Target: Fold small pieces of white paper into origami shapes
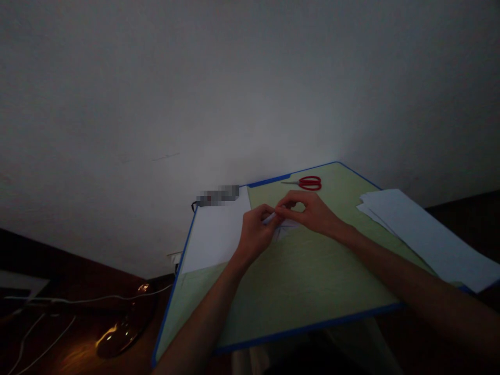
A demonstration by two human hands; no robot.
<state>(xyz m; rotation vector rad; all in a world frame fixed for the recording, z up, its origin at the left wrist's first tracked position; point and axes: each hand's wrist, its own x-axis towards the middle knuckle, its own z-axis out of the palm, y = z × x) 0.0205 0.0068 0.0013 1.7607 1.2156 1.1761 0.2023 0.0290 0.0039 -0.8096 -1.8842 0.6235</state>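
Pale green covers the top of the table [312, 291], with blue edging [308, 329] along its rim. Above the table's middle, towards its far side, the two hands meet over a small piece of white paper [288, 225], partly hidden by the fingers. The left hand [258, 224] is bent inward, its thumb and fingers drawn closed on the paper. The right hand [308, 208] comes in from the table's right side; its thumb and forefinger curve into a ring, the tips pressed together on the paper's upper end, right against the left fingertips. The lower part of the paper fans out below the hands, over the tabletop; in the dim light I cannot tell whether it touches the table.

Scissors with red handles [310, 183] lie near the table's far edge, blades pointing left. A large white sheet [214, 237] lies flat on the table's far left part, with a blurred-out object [219, 196] at its far end. On the table's right side, a loose stack of white paper [429, 234] overhangs the rim. Behind the table rises a plain grey wall [234, 94]. Left of the table, low down, runs a white cable [117, 298].
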